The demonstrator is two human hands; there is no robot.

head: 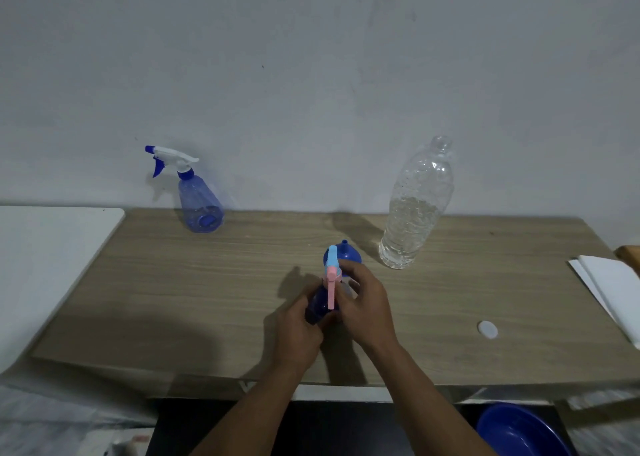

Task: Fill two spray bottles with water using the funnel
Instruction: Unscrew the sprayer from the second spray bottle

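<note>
My left hand grips the dark blue body of a spray bottle at the middle of the wooden table. My right hand holds the neck of that bottle just below its pink and light blue spray head. A blue funnel lies on the table right behind the hands, partly hidden. A second spray bottle, translucent blue with a white and blue trigger head, stands at the back left. An uncapped clear water bottle, roughly half full, stands at the back right.
A white bottle cap lies on the table to the right. White paper sits at the right edge. A white surface adjoins the table on the left. A blue basin sits below the table's front right.
</note>
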